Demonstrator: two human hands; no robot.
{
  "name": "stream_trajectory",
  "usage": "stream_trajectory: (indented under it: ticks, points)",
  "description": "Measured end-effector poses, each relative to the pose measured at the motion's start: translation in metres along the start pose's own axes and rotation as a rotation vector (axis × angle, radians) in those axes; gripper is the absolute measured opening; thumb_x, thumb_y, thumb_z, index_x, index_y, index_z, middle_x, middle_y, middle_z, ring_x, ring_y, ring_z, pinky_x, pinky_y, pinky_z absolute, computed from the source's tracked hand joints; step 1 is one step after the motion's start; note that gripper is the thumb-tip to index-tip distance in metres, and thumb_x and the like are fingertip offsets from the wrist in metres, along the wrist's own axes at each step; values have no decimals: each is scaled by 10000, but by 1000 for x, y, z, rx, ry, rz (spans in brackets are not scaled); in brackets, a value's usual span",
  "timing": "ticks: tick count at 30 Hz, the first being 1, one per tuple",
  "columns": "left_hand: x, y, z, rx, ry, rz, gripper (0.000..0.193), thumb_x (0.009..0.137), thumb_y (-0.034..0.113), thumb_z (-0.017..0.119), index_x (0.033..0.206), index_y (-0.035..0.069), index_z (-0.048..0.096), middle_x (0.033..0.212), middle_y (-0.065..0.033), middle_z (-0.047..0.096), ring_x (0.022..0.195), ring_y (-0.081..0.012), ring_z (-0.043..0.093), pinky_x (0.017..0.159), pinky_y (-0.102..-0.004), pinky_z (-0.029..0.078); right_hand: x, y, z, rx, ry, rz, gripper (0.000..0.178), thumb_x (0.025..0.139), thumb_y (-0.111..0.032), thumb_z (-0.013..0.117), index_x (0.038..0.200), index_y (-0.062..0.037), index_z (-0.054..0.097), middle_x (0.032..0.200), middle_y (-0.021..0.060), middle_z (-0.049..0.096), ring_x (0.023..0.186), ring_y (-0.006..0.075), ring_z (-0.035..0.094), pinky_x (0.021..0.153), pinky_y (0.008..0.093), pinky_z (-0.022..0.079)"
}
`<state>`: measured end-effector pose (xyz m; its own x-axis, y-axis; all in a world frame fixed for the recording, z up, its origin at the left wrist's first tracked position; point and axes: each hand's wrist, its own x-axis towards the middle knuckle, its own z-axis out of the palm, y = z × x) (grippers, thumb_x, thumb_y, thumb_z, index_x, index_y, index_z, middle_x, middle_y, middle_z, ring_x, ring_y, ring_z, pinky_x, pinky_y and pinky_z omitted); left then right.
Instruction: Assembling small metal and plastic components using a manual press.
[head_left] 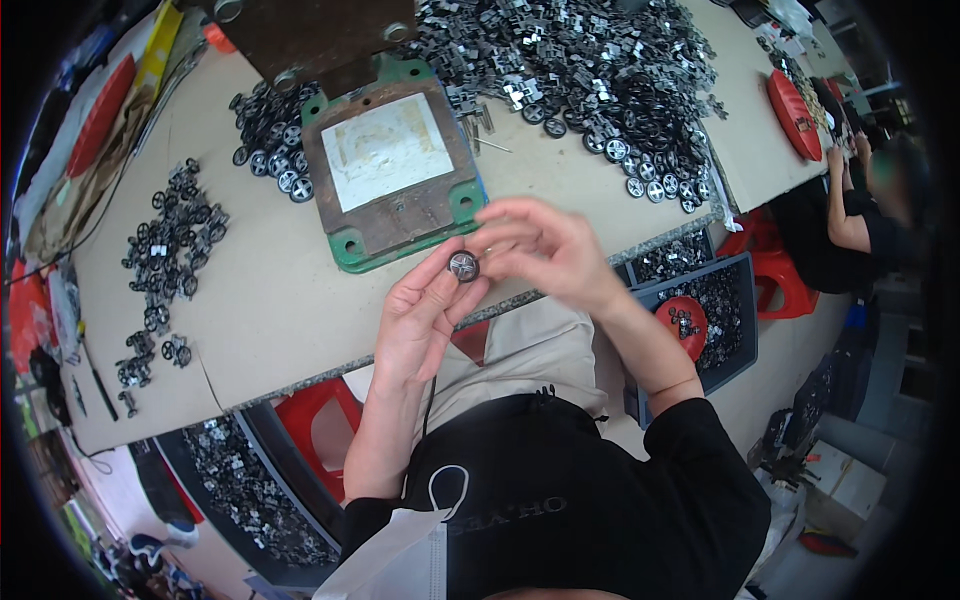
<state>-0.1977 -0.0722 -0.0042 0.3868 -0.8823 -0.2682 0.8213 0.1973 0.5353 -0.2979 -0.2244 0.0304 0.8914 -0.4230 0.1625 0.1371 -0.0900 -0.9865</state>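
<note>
In front of the press, my left hand (420,315) pinches a small toy wheel (462,266) with a black tyre and a silver spoked hub between thumb and fingers. Close beside the wheel on its right is my right hand (545,250), its fingers bent toward the left fingertips. Motion smears those fingers, and whether anything small sits between them is hidden. Just beyond both hands stands the press base (345,262), green and brown, with a pale worn plate (388,150) on top.
Loose wheels and metal parts form a large heap (590,70) at the back. Assembled wheel pieces (160,250) lie at the left. A grey bin (740,345) with a red bowl (697,325) stands right of me; another parts bin (255,490) is lower left. A co-worker (850,210) sits at far right.
</note>
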Motion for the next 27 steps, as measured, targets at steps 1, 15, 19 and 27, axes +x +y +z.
stream_trajectory:
  ticks: [1, 15, 19, 27]
  points:
    - [2, -1, 0, -11, 12, -10, 361, 898, 37, 476, 1252, -22, 432, 1197, -169, 520, 1087, -253, 537, 938, -345, 461, 8, -4, -16, 22, 1, 105, 228, 847, -35, 558, 1064, 32, 539, 939, 113, 643, 753, 121, 614, 651, 244, 504]
    - [4, -4, -3, -31, -32, -59, 369, 905, 67, 472, 1261, -16, 423, 1228, -175, 495, 1128, -293, 505, 947, -357, 447, 110, 40, -83, -1232, 257, -195, 315, 691, -164, 712, 934, -3, 593, 866, 93, 580, 842, 272, 547, 732, 349, 460]
    - [2, -4, 1, -30, 2, -15, 360, 901, 77, 489, 1247, -12, 444, 1206, -170, 515, 1094, -292, 532, 923, -349, 467, 90, 29, -80, -684, 230, -146, 226, 768, -136, 668, 938, 2, 615, 774, 45, 605, 643, 128, 533, 579, 258, 427]
    - [4, -5, 14, 171, 79, 137, 340, 868, 31, 537, 1203, -12, 495, 1112, -145, 581, 975, -256, 601, 829, -312, 509, 20, -4, -41, 32, 94, 303, 227, 838, -221, 634, 926, -12, 645, 737, -38, 587, 610, 3, 461, 498, 147, 308]
